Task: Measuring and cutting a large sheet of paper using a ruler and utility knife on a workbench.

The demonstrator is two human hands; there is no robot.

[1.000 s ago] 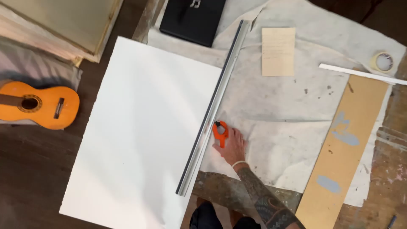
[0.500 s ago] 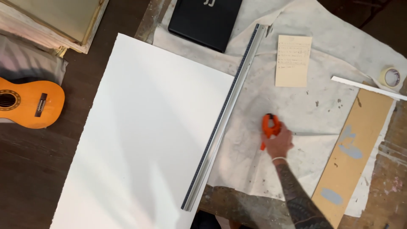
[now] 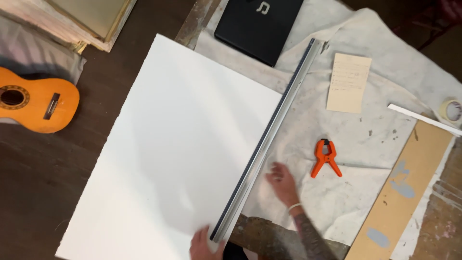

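Observation:
A large white sheet lies on the dark floor and a stained drop cloth. A long metal straightedge runs along the sheet's right edge. My left hand rests at the ruler's near end, at the bottom of the view, touching the sheet. My right hand hovers blurred just right of the ruler, fingers apart and holding nothing. An orange spring clamp lies on the cloth to its right, apart from the hand.
A small orange guitar lies at the left. Stacked framed boards sit at top left, a black case at top middle. A cream note sheet, a tape roll and a brown cardboard strip lie to the right.
My right hand carried the orange clamp away from the ruler to the right, set it on the cloth and let go, then moved back toward the ruler. My left hand came into view.

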